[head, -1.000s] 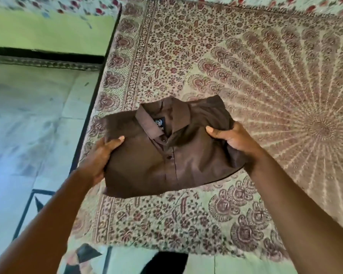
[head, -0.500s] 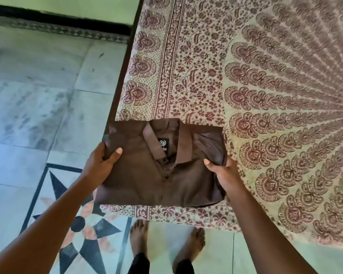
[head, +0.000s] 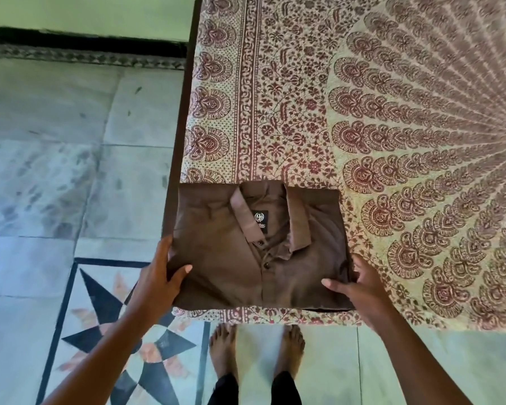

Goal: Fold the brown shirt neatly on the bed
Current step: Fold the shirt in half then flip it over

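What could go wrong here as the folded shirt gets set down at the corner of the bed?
1. The brown shirt sits at the corner of the bed, its left edge seemingly past the bed's side, so it might slide to the floor once released.
2. The left hand and right hand grip only the side edges; pulling away unevenly could drag the fold open.

Folded brown shirt (head: 246, 258) at bed (head: 392, 141) corner, left hand (head: 158, 276) and right hand (head: 360, 287) gripping sides

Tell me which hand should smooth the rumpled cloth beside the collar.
Probably the right hand: the creases on the brown shirt lie by the collar on its side. The left hand grips the far edge.
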Demonstrator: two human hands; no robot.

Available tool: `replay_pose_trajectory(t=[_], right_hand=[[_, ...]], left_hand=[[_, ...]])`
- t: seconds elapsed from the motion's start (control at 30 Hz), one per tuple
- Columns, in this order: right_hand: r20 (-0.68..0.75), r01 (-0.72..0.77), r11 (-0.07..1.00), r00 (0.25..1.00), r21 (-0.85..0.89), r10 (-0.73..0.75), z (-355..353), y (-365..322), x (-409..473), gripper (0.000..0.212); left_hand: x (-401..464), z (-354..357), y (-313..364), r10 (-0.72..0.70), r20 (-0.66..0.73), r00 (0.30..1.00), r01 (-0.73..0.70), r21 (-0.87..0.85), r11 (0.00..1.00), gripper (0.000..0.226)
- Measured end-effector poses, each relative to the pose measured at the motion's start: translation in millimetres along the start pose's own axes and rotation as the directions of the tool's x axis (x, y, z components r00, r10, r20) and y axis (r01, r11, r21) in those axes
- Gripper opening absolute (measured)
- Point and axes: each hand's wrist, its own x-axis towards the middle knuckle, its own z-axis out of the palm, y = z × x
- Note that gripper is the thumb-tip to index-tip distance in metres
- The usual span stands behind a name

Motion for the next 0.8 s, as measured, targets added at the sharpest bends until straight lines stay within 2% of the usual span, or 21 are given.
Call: replay_pose_trajectory(t=[0.07, 0.13, 0.2, 0.27, 0.3, 0.37, 0.4, 0.47, 0.57, 0.67, 0.8], right_hand=[[-0.004, -0.023, 1.000, 1.000, -0.016, 0.023, 2, 6, 3, 0.066], [-0.009, -0.057, 0.996, 0.998, -0.063, 0.056, 0, 8, 9, 0.063], [-0.072, -0.048, 0.968, 0.997, -0.245, 0.031, -2, 3, 15, 0.072], [-0.220, 0.078, 0.896, 0.957, -0.437, -0.191, 0, -9, 17, 0.066], [-0.260, 0.183, 0.845, 0.900, -0.502, -0.350, 1, -13, 20, 0.060], [-0.251, 0.382, 0.741, 0.771, -0.552, -0.585, 5, -25, 32, 0.045], [-0.209, 0.435, 0.703, 0.748, -0.563, -0.630, 5, -32, 41, 0.040], [-0.098, 0.452, 0.668, 0.782, -0.592, -0.616, 10, -50, 59, 0.041], [0.042, 0.360, 0.680, 0.898, -0.639, -0.437, 19, -72, 79, 0.033], [0.087, 0.332, 0.660, 0.923, -0.674, -0.375, 21, -87, 83, 0.015], [0.025, 0.366, 0.670, 0.887, -0.646, -0.460, 14, -94, 83, 0.018]], left_hand=[[1, 5, -2, -0.001, -0.019, 1.000, 0.002, 0.045, 0.999, 0.070], [2, 8, 1, -0.009, -0.105, 0.994, 0.019, 0.101, 0.995, 0.068], [7, 6, 6, 0.039, -0.241, 0.970, 0.002, 0.170, 0.986, 0.067], [18, 1, 17, 0.154, -0.355, 0.922, -0.083, 0.207, 0.975, 0.061], [25, -1, 23, 0.209, -0.370, 0.905, -0.128, 0.230, 0.965, 0.057], [43, -6, 38, 0.319, -0.304, 0.898, -0.218, 0.323, 0.921, 0.050], [52, -6, 44, 0.371, -0.238, 0.898, -0.268, 0.375, 0.888, 0.046], [67, -4, 51, 0.393, -0.103, 0.914, -0.320, 0.415, 0.852, 0.042], [78, -1, 59, 0.314, -0.011, 0.949, -0.287, 0.374, 0.882, 0.031], [79, 0, 68, 0.291, -0.087, 0.953, -0.248, 0.326, 0.912, 0.017], [86, -7, 72, 0.250, -0.207, 0.946, -0.184, 0.294, 0.938, 0.012]])
